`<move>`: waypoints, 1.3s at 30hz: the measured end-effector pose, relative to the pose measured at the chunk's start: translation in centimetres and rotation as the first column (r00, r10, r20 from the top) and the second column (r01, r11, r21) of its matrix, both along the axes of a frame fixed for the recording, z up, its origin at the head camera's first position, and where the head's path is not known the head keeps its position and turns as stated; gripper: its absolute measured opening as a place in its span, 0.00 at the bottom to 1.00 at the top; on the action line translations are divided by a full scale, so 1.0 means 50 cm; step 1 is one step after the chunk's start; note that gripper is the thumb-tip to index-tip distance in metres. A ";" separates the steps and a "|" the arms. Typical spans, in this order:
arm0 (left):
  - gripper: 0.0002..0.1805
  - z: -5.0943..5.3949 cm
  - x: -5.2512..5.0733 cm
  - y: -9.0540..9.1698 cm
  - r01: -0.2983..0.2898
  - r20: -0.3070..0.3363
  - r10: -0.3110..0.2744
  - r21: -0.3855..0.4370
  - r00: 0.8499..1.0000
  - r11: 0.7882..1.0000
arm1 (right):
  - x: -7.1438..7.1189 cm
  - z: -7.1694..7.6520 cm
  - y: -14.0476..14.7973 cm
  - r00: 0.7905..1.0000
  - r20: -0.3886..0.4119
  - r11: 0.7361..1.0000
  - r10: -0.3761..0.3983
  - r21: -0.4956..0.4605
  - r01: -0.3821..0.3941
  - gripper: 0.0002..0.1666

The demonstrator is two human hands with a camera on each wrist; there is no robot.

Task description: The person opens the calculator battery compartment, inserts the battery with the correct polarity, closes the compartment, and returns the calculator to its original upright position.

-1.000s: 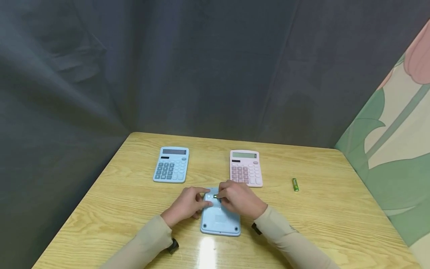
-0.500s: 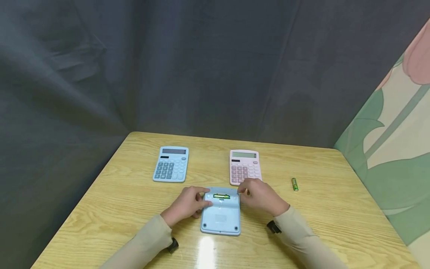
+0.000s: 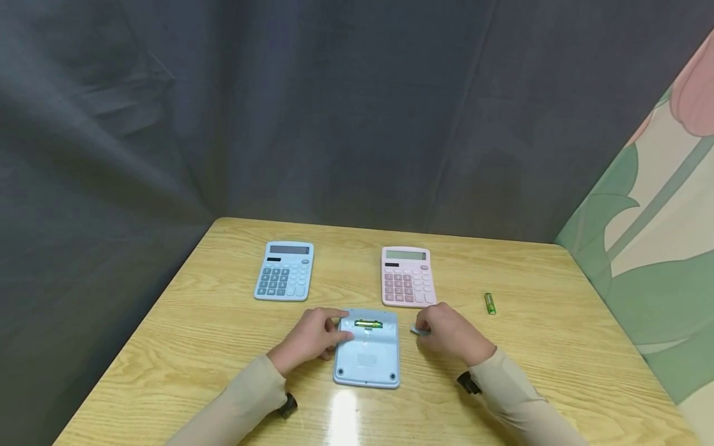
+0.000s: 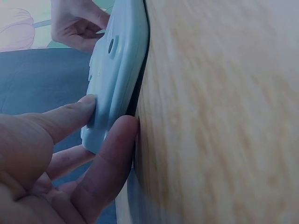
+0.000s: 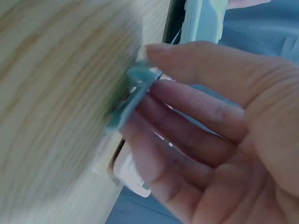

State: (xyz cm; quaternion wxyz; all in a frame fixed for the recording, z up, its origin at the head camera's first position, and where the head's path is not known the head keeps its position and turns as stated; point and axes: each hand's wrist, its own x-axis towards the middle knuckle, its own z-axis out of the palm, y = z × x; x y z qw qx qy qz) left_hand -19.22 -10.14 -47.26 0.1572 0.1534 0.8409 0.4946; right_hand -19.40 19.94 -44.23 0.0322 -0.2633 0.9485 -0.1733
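A light blue calculator lies face down on the table, a green battery in its uncovered slot near the top. My left hand grips its left edge, thumb on the back; in the left wrist view the same hand has fingers at the calculator's edge. Right of the calculator, my right hand holds a small light blue cover low over the table. The right wrist view shows the cover at the fingertips of that hand.
Another blue calculator lies face up at the back left, and a pink calculator face up behind my right hand. A loose green battery lies to the right on the wooden table. Dark cloth hangs behind.
My right hand has left the battery slot, moved right past the calculator's edge, and now holds the small cover. The battery lies in the slot. My left hand has kept its place.
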 end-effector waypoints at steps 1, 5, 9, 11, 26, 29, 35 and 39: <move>0.31 0.000 0.001 0.000 0.000 -0.001 0.000 0.003 1.000 1.000 | -0.001 0.000 0.000 1.000 -0.012 1.000 -0.013 0.000 0.013 0.09; 0.32 0.000 0.002 0.001 -0.002 -0.004 0.002 0.010 1.000 1.000 | -0.002 0.003 -0.005 0.997 -0.052 0.998 -0.058 0.008 0.058 0.12; 0.32 -0.001 0.002 0.000 -0.003 -0.004 0.003 0.012 1.000 1.000 | 0.003 0.014 -0.015 0.987 -0.132 0.996 -0.087 0.021 0.091 0.12; 0.32 0.000 0.002 0.001 -0.001 -0.003 0.001 0.012 1.000 1.000 | 0.010 0.021 -0.022 0.974 -0.215 0.997 -0.071 0.018 0.077 0.10; 0.30 0.001 0.002 0.003 -0.005 -0.018 0.005 0.001 1.000 1.000 | 0.029 0.026 -0.144 0.841 -0.493 0.974 0.224 0.135 -0.181 0.05; 0.30 0.000 0.002 0.002 -0.006 -0.019 0.006 -0.003 1.000 1.000 | 0.027 0.016 -0.158 0.836 -0.496 0.971 0.235 0.149 -0.185 0.05; 0.30 0.002 0.001 0.002 -0.005 -0.023 0.005 -0.008 1.000 1.000 | 0.023 0.005 -0.172 0.850 -0.478 0.974 0.222 0.154 -0.167 0.05; 0.29 0.004 0.002 0.002 -0.005 -0.016 0.005 -0.009 1.000 1.000 | 0.021 0.002 -0.174 0.876 -0.435 0.977 0.210 0.135 -0.168 0.04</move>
